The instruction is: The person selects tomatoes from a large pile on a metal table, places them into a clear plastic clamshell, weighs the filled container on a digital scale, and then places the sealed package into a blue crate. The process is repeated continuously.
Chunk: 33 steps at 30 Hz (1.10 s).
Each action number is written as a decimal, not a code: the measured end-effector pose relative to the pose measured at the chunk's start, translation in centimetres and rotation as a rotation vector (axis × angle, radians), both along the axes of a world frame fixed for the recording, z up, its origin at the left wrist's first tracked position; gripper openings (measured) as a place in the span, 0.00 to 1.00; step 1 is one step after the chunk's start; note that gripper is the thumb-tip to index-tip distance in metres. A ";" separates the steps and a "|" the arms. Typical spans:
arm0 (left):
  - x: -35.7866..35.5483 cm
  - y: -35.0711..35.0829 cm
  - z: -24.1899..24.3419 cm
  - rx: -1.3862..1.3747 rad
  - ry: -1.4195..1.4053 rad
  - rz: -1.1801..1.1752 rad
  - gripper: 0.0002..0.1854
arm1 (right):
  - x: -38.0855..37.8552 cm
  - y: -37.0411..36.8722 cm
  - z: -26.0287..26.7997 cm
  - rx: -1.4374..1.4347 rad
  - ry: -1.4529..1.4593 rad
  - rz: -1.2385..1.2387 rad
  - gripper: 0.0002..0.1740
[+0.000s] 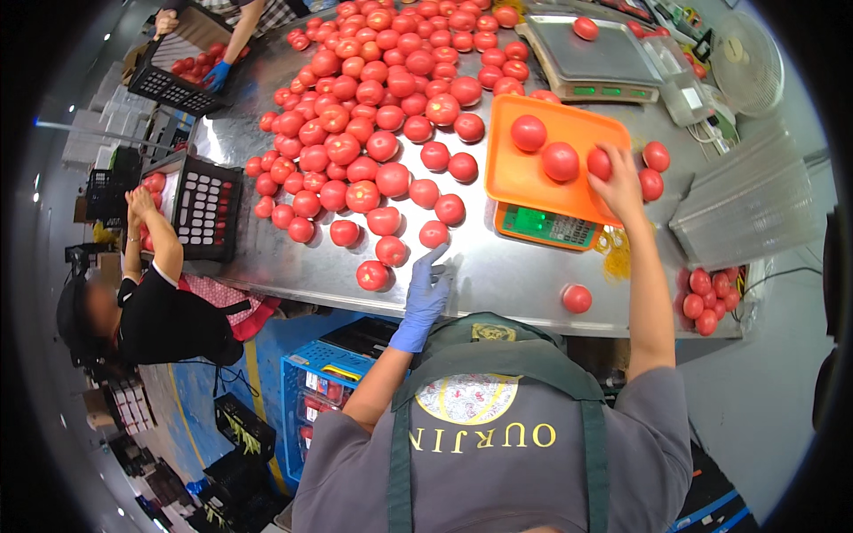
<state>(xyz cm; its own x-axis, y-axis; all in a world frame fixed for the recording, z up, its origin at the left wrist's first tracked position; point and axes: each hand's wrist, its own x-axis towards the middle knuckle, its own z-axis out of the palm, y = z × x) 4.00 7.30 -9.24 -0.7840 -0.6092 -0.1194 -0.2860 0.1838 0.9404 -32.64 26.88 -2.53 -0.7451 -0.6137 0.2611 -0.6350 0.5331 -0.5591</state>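
Note:
My bare right hand (621,183) has its fingers around a red tomato (599,164) at the right side of an orange plastic tray (580,193). Two more tomatoes, one of them (560,161) near the middle, lie in that tray. Beneath it stands an orange digital scale (550,225) with a lit green display. My left hand (428,296), in a blue-violet glove, is over the table's front edge and holds nothing. Its index fingertip is at a tomato (434,234) on the near side of a large spread of tomatoes (363,113).
On the steel table (520,280) are a lone tomato (576,298), yellow rubber bands (616,253), stacked clear plastic containers (743,200), a second scale (590,50) and a fan (746,63). Two co-workers handle tomatoes at black crates (203,206) on the left. A blue crate (293,400) stands below.

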 end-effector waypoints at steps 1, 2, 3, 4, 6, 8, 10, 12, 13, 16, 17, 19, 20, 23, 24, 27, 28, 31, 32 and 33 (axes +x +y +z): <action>0.0 -0.2 -0.2 0.012 0.006 0.007 0.28 | 1.6 1.6 0.6 -0.100 0.000 0.048 0.31; 0.0 -0.2 -0.5 0.039 0.004 0.021 0.28 | 3.2 3.3 1.0 -0.116 -0.105 0.054 0.32; 0.1 -0.3 -0.7 0.065 0.004 0.034 0.28 | 4.8 5.3 1.1 -0.042 -0.266 0.066 0.33; 0.2 -0.4 -1.0 0.072 -0.003 0.027 0.27 | 6.4 7.5 1.1 0.002 -0.381 0.139 0.34; 0.4 -0.4 -1.5 0.122 -0.016 0.005 0.25 | 9.2 11.0 -0.4 0.173 -0.463 0.154 0.35; 0.4 -0.3 -1.9 0.133 -0.046 -0.025 0.22 | 11.8 13.2 -2.9 0.486 -0.405 -0.094 0.34; -0.1 -0.1 -2.1 0.188 -0.005 -0.024 0.21 | 13.5 14.3 -5.0 0.422 -0.387 -0.154 0.31; -0.6 0.0 -2.3 0.184 0.009 -0.044 0.21 | 14.3 14.4 -5.9 0.397 -0.355 -0.179 0.29; -0.9 -0.1 -2.3 0.151 0.007 -0.060 0.20 | 14.5 13.8 -5.9 0.404 -0.324 -0.171 0.27; -1.5 -0.4 -2.6 0.043 0.041 -0.059 0.18 | 14.3 10.2 -4.1 0.227 -0.217 -0.113 0.23; -1.5 -0.5 -2.8 -0.010 0.061 -0.052 0.17 | 14.2 8.1 -3.5 0.125 -0.172 -0.081 0.22; -1.2 -0.6 -3.0 0.137 0.018 -0.068 0.18 | 14.1 2.7 -2.8 -0.020 -0.171 0.114 0.19; -0.8 -0.6 -3.2 0.221 -0.037 -0.068 0.18 | 14.6 -0.3 -2.9 -0.040 -0.199 0.190 0.18; 1.1 -0.3 -3.6 0.357 -0.067 -0.043 0.18 | 16.7 -8.9 -4.4 0.045 -0.270 0.396 0.17; 2.0 -0.3 -3.8 0.308 -0.105 -0.042 0.18 | 17.3 -11.4 -5.2 0.086 -0.245 0.388 0.19; 4.6 -0.2 -4.8 0.287 -0.065 0.083 0.16 | 18.0 -16.3 -7.3 0.203 -0.096 0.389 0.26; 5.5 -0.2 -5.1 0.113 -0.100 0.084 0.15 | 17.9 -17.4 -7.9 0.212 -0.099 0.418 0.29; 7.4 -0.8 -6.1 0.289 -0.112 0.201 0.15 | 17.3 -19.2 -9.0 0.367 -0.081 0.507 0.31; 7.9 -1.0 -6.3 0.230 -0.113 0.200 0.14 | 17.0 -19.4 -9.1 0.392 -0.090 0.525 0.32; 8.2 -1.2 -6.4 0.146 -0.071 0.182 0.14 | 16.8 -19.5 -9.0 0.434 -0.109 0.550 0.33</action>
